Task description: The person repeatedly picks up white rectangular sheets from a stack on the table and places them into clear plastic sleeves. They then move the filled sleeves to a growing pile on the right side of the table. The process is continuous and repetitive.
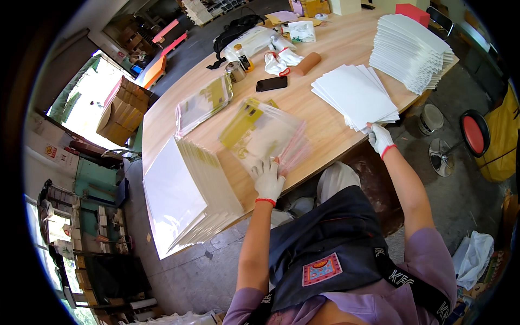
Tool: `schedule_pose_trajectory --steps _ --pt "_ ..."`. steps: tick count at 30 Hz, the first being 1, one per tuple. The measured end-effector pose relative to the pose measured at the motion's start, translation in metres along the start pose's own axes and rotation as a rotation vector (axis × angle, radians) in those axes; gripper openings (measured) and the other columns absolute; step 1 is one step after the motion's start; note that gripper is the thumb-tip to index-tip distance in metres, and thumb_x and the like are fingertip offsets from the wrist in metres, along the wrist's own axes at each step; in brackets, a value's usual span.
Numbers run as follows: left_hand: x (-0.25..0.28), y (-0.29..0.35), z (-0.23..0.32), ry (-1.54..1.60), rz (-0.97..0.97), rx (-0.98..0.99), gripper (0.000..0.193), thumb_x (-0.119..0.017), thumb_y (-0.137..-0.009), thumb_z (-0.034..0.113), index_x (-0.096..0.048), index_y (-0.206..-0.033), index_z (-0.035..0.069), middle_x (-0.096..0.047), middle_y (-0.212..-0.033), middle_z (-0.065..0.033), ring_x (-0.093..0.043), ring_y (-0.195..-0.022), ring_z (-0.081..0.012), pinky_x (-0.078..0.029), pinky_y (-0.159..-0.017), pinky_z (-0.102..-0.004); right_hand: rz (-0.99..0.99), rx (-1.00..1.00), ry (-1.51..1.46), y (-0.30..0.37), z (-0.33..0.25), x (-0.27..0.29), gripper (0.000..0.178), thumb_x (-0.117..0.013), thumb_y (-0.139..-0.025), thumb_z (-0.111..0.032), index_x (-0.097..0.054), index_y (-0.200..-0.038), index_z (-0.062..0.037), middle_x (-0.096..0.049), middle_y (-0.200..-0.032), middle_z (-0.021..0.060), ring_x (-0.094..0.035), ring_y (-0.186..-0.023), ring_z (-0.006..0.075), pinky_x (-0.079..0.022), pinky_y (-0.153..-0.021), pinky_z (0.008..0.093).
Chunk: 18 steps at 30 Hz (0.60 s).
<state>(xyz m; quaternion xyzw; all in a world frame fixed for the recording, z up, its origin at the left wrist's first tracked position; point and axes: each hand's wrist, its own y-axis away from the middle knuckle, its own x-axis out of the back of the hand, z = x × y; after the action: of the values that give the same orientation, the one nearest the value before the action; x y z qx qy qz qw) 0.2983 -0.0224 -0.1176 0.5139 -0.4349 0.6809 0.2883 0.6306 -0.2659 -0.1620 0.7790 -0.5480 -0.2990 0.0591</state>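
My left hand (pixel 268 180), in a white glove with a red cuff, lies over the near edge of a pile of clear plastic bags (pixel 271 132) with yellow-green printing. Its fingers are stretched out on the plastic. At the right, my right hand (pixel 381 140), gloved the same way, pinches the near corner of a fanned stack of white sheets (pixel 355 95); its lower fingers are partly hidden. To the left of the bags leans a tall stack of filled clear sleeves (pixel 176 187) with white sheets inside. Another pile of printed bags (pixel 203 103) lies behind it.
A larger stack of white sheets (pixel 409 49) stands at the table's far right corner. Toward the back lie a black phone (pixel 271 84), a brown roll (pixel 307 63), white gloves (pixel 279 60), a bottle (pixel 242 57) and a metal jar (pixel 235 71). A red-seated stool (pixel 473 132) stands right.
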Motion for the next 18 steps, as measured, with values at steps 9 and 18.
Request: schedule_pose_trajectory --steps 9,18 --pt "0.034 0.015 0.012 0.03 -0.136 0.048 0.024 -0.06 -0.073 0.021 -0.056 -0.095 0.013 -0.053 -0.105 -0.0076 -0.051 -0.095 -0.0294 -0.042 -0.081 -0.0419 -0.116 0.101 0.046 0.061 0.011 0.051 0.017 -0.051 -0.088 -0.021 -0.053 -0.1 -0.0095 -0.058 -0.08 0.0013 -0.056 -0.059 0.0115 -0.039 -0.037 0.0217" --pt "0.011 0.023 -0.015 0.113 -0.154 0.265 0.03 -0.058 -0.066 0.008 -0.055 -0.095 0.015 -0.054 -0.095 -0.0067 -0.053 -0.095 -0.0276 -0.047 -0.073 -0.0404 -0.486 -0.173 0.141 0.165 -0.024 0.017 0.039 -0.055 -0.078 -0.012 -0.051 -0.111 0.0078 -0.063 -0.097 0.013 -0.063 -0.081 0.0187 -0.052 -0.07 0.0285"
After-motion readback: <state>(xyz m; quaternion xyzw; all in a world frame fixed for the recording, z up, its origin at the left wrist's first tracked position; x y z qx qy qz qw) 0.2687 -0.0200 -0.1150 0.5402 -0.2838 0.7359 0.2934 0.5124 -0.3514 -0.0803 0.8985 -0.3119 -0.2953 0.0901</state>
